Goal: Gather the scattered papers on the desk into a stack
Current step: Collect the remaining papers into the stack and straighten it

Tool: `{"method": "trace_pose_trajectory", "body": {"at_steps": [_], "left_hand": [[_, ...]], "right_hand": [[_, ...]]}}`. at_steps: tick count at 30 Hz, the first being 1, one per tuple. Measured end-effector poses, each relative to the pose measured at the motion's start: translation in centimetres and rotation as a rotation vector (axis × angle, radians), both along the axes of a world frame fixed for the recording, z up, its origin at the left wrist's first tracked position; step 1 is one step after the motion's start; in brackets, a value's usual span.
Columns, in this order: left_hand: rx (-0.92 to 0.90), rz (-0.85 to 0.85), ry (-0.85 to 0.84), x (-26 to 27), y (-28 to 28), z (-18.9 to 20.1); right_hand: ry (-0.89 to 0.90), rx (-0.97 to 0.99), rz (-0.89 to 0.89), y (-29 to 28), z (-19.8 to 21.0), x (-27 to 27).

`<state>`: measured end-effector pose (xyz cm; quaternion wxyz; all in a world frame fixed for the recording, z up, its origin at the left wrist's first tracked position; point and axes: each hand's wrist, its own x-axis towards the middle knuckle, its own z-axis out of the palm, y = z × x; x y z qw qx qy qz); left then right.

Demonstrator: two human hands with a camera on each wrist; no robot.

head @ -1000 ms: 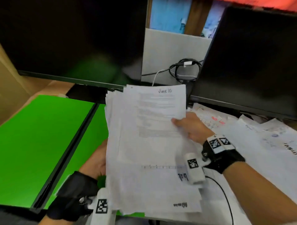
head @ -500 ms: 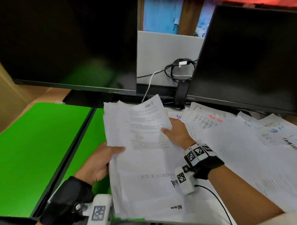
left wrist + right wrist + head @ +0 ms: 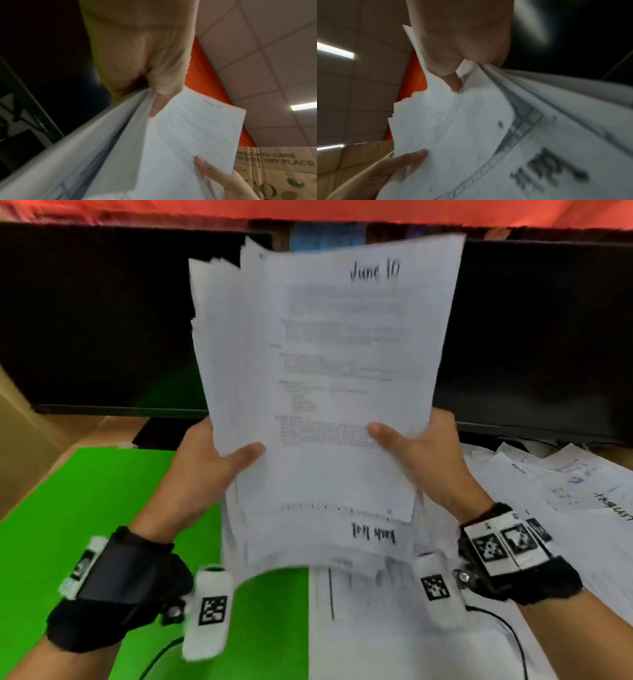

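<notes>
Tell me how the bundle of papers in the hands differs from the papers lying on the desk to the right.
The held bundle is lifted upright in front of the monitors, gripped at its side edges by the left hand and right hand; the desk papers lie flat and untouched. The bundle's sheets overlap closely, though its edges are still uneven, while the desk papers are spread at mixed angles. Both are white sheets with print and handwriting.

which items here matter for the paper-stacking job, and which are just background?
Job:
- paper bundle, top sheet "June 10", held upright
- left hand and right hand, gripping its two sides
- loose papers on the desk at right

Background:
- two dark monitors
- green surface
- cardboard box
</notes>
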<state>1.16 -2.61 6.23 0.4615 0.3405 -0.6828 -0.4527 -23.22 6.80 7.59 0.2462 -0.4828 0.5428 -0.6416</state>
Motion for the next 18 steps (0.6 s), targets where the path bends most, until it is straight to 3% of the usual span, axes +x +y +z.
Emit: {"method": "trace_pose_trajectory", "body": {"at_steps": [2, 5, 13, 18], "left_hand": [[-0.183, 0.071, -0.004, -1.3, 0.7, 0.6], [-0.277, 0.032, 0.041, -2.1, 1.4, 1.0], [0.031, -0.043, 0.076, -1.7, 0.3, -4.5], [-0.023, 0.058, 0.163, -2.7, 0.4, -3.4]], "right_hand": [[0.121, -0.15, -0.09, 0.4, 1.2, 0.8], [0.079, -0.272, -0.177, 0.7, 1.4, 1.1], [-0.028, 0.023, -0.131, 0.4, -5.0, -0.7], [-0.043, -0.035, -0.163, -0.3, -4.1, 0.3]]}}
